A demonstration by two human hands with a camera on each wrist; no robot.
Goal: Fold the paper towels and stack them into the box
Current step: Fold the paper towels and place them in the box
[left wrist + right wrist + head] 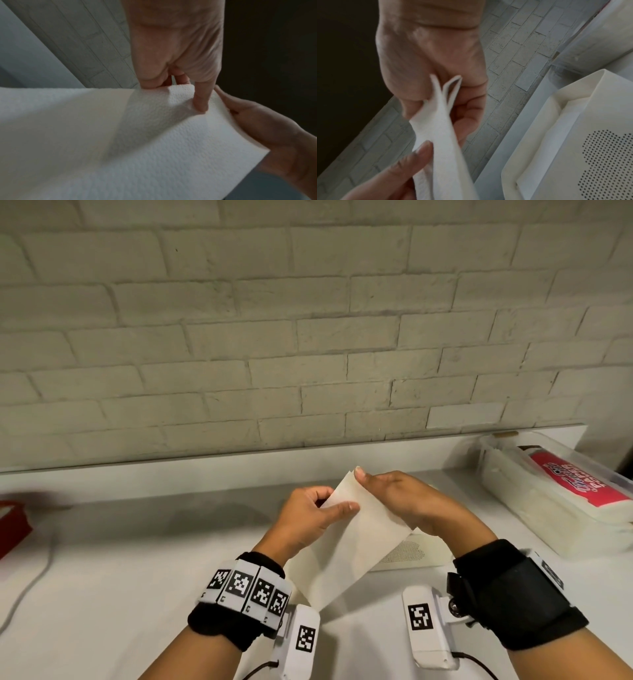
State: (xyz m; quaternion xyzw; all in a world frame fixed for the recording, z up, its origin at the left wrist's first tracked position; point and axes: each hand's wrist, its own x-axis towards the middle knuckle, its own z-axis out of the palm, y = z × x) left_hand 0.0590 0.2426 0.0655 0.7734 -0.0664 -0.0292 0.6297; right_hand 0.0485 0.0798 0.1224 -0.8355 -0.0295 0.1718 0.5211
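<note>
Pinching the paper towel top edge with both left hand and right hand, long axis running 1-to-7 o'clock, white box just beside at 4 o'clock, right hand nearer.

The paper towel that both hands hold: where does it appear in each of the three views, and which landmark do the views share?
Head: paper towel at lower centre, held off the table between left hand and right hand.
Left wrist: it fills the lower left.
Right wrist: a folded strip at lower centre.
Shared landmark: the brick wall behind.
</note>
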